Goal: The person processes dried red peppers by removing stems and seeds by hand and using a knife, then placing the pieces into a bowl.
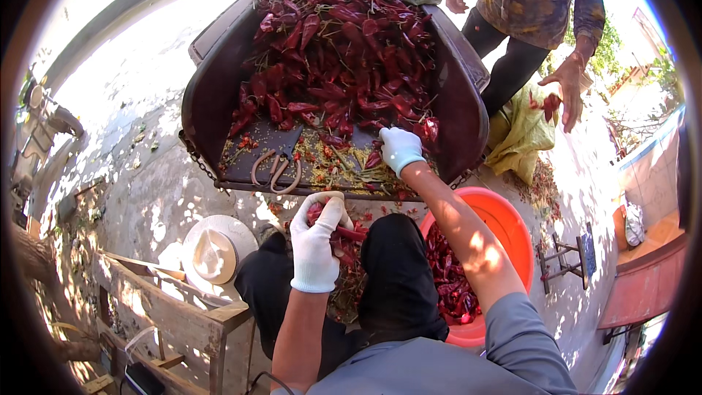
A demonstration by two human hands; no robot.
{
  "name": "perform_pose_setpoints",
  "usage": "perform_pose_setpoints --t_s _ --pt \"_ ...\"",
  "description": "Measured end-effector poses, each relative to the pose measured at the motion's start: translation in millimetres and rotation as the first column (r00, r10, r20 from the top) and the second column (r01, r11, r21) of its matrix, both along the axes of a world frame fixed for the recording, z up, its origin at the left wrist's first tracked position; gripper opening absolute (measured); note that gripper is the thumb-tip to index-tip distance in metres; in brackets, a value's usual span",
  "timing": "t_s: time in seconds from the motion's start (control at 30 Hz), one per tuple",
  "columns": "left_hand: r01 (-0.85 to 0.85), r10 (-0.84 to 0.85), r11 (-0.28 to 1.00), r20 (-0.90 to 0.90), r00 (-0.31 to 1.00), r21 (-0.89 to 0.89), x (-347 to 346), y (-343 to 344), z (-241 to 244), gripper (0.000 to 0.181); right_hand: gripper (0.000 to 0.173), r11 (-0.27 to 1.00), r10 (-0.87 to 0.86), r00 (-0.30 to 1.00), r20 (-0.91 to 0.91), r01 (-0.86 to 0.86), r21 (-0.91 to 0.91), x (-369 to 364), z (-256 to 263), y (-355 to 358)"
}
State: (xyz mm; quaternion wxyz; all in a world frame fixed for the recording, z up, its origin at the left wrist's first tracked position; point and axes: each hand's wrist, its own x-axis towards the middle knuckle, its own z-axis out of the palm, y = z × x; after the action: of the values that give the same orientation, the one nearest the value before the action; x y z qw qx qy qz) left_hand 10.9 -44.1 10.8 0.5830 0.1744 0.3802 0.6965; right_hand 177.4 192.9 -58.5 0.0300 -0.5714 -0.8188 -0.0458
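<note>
My left hand [313,249], in a white knit glove, is closed around dried red chili peppers [351,234] above my lap. My right hand [403,151], gloved too, reaches to the front of a large heap of red chilies [345,49] in a cart bed [458,88]. Its fingertips touch the peppers, but whether they grip one is hidden. Scissors [286,154] with tan-wrapped handles lie on the bed's front edge, left of my right hand, among yellow seeds and stem bits. Below my right forearm stands an orange-red plastic tub [510,236] with red chilies [452,280] inside.
Another person [532,5] stands at the right of the cart, red pieces by one hand, near a yellow woven sack [524,131]. A straw hat [211,255] and wooden frame [164,307] are at my left. A small stool [567,258] stands right of the tub.
</note>
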Motion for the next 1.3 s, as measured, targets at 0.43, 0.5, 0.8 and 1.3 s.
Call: perform_pose_setpoints --t_s 0.43,0.5,0.8,1.3 --pt "-0.011 0.01 1.0 -0.072 0.997 -0.023 3 1 -1 0.014 0.034 0.972 0.234 0.964 -0.126 -0.236 -0.001 9 17 -37" --pt "0.032 -0.037 0.998 -0.088 0.995 -0.051 2 1 2 0.015 0.036 0.966 0.248 0.969 -0.017 -0.248 -0.07 3 10 -37" --pt "-0.027 0.026 0.999 -0.047 0.999 -0.017 2 2 -5 0.016 0.023 0.994 0.105 0.959 -0.264 -0.102 0.026 -1 16 -34" --pt "0.088 -0.09 0.996 -0.164 0.982 -0.018 16 4 2 0.029 0.019 0.797 -0.378 0.373 -0.847 -0.334 -0.503 2 109 -194"
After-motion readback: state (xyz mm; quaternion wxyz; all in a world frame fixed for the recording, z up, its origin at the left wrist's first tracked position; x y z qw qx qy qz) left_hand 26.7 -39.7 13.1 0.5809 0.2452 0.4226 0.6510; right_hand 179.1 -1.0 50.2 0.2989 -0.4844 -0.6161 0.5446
